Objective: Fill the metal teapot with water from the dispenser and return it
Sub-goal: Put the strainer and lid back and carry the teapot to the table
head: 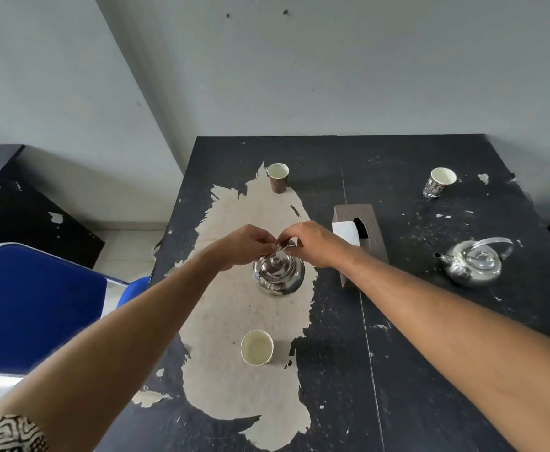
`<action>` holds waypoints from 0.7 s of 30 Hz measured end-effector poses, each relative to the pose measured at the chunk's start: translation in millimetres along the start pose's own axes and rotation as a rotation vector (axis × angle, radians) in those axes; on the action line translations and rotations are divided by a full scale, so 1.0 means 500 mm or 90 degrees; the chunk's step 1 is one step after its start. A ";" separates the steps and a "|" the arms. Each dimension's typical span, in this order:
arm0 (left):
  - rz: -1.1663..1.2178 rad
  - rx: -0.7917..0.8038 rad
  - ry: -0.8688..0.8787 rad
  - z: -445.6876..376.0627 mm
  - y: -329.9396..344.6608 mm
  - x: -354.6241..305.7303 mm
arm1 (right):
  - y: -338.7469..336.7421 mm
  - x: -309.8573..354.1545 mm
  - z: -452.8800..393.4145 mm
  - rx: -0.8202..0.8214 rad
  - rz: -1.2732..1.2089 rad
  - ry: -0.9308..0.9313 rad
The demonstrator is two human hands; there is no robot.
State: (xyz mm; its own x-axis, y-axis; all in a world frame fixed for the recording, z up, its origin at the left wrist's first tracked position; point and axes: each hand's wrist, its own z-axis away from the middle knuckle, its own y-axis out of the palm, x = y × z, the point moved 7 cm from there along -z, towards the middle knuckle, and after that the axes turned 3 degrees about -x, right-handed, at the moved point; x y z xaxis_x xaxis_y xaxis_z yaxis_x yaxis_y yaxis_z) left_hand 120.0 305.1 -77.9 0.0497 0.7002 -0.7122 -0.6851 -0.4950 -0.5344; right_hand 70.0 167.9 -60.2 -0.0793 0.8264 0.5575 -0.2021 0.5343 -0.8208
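Head view, hands [250,244] [312,244] hiding teapot [278,275] handle

Small, round, shiny polished-metal teapot with domed lid and knob [278,276], standing upright just above and slightly right of the frame's centre, on the pale worn patch of a scuffed dark tabletop [407,347]. Lid seated on the body, knob pointing up toward the camera; thin wire handle raised over the top and pinched from both sides by the left hand [246,244] and the right hand [312,243]. Spout hidden behind the hands.
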 end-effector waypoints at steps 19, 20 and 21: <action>-0.269 -0.071 0.105 -0.141 -0.072 0.105 | 0.152 -0.048 -0.179 -0.040 -0.053 0.075; -0.262 -0.073 0.100 -0.144 -0.076 0.110 | 0.153 -0.049 -0.182 -0.043 -0.060 0.076; -0.253 -0.071 0.092 -0.149 -0.079 0.117 | 0.157 -0.052 -0.186 -0.046 -0.069 0.074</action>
State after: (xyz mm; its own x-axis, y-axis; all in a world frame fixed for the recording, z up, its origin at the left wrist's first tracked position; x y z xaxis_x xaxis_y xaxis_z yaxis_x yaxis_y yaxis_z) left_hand 203.9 327.2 -132.3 0.4008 0.7721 -0.4931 -0.5093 -0.2596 -0.8205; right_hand 147.1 204.9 -150.8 0.0532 0.7765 0.6279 -0.1324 0.6287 -0.7663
